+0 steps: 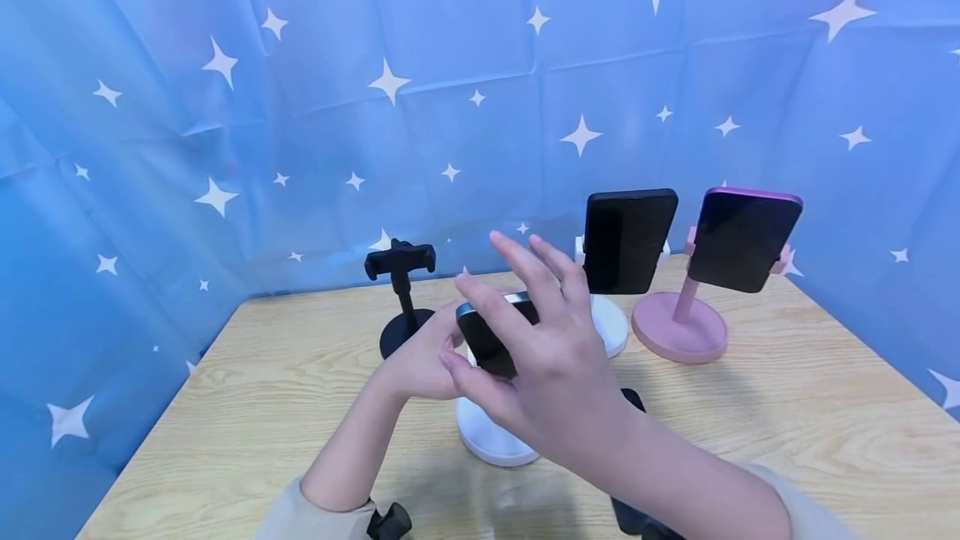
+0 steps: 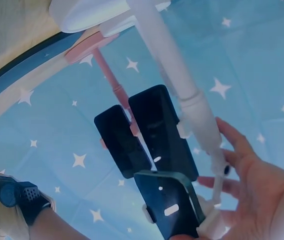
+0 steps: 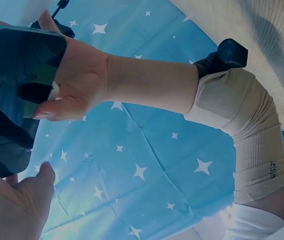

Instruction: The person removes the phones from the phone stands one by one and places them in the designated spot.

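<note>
A white phone stand stands in the middle of the table, with a dark-screened phone between its clamp arms. My left hand grips the stand's head from the left; its fingers reach behind the neck, and the thumb lies at the phone's edge. Over the phone's right side, my right hand has its fingers extended and spread, partly covering the screen in the head view. Its thumb points along the phone's near edge. In the right wrist view the right hand is beside the phone, apart from the left hand.
Behind to the left is a bare black phone stand. At the back right, a white stand holds a black phone and a pink stand holds a purple-edged phone. Another dark phone lies under my right forearm. A starry blue curtain surrounds the table.
</note>
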Action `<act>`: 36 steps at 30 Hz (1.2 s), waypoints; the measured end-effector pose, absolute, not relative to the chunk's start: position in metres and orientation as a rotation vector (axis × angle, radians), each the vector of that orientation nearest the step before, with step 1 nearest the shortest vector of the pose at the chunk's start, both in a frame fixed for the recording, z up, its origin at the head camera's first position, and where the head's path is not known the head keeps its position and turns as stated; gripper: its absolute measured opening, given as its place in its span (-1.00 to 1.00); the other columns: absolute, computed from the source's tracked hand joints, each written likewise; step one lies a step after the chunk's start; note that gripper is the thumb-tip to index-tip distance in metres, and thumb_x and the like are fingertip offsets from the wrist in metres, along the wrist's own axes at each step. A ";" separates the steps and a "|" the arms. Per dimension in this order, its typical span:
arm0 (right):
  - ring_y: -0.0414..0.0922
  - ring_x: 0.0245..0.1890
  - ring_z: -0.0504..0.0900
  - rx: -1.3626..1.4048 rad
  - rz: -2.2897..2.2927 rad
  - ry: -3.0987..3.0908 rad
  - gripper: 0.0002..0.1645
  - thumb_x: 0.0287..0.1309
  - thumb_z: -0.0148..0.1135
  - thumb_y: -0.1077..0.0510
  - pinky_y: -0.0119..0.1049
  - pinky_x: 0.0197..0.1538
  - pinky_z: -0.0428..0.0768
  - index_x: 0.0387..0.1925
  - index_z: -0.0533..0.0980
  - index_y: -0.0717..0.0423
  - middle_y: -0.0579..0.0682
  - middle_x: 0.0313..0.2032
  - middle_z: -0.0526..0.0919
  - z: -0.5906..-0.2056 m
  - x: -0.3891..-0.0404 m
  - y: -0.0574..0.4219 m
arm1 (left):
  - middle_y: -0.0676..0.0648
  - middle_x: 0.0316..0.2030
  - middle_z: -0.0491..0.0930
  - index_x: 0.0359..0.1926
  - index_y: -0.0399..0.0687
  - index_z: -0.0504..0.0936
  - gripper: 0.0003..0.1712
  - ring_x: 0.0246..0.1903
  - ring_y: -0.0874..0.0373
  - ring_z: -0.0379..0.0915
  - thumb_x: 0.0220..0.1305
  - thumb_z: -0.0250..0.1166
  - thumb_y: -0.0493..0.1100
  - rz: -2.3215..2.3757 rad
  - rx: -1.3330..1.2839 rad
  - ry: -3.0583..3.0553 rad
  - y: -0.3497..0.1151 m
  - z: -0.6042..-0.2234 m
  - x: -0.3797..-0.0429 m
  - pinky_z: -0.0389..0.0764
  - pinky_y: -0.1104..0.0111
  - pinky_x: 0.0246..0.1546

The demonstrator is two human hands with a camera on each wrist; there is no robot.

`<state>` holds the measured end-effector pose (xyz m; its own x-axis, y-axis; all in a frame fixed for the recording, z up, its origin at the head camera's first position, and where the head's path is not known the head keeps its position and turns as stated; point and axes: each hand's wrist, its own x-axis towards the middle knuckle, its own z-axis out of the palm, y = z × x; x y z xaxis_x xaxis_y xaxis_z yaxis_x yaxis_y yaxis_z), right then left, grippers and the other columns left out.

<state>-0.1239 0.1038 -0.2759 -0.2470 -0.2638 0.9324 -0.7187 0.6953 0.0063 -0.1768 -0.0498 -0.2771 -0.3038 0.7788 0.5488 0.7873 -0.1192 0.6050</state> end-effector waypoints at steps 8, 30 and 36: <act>0.18 -0.07 0.41 0.596 0.302 -1.804 -0.45 -0.35 0.50 0.05 0.07 -0.17 0.33 -0.37 0.40 0.27 0.28 -0.18 0.44 -0.225 -0.086 0.079 | -0.15 -0.27 0.51 -0.08 -0.28 0.40 -0.55 -0.31 0.16 0.44 -0.08 0.26 -0.44 -1.344 -1.977 -1.879 -0.043 -0.270 -0.177 0.52 0.36 -0.24; 0.20 -0.32 0.31 0.509 0.371 -1.808 -0.66 -0.39 0.33 0.16 -0.15 -0.57 0.45 -0.51 0.39 0.19 0.20 -0.33 0.42 -0.228 -0.100 0.078 | -0.11 -0.45 0.45 -0.20 -0.26 0.40 -0.56 -0.48 0.19 0.37 -0.23 0.25 -0.47 -1.482 -1.999 -2.119 -0.048 -0.268 -0.186 0.49 0.39 -0.46; 0.19 -0.30 0.30 0.518 0.398 -1.827 -0.69 -0.38 0.33 0.17 -0.16 -0.54 0.44 -0.51 0.41 0.18 0.19 -0.33 0.41 -0.229 -0.102 0.080 | -0.10 -0.45 0.45 -0.19 -0.25 0.41 -0.55 -0.48 0.19 0.37 -0.23 0.29 -0.45 -1.514 -2.011 -2.147 -0.047 -0.269 -0.190 0.49 0.38 -0.46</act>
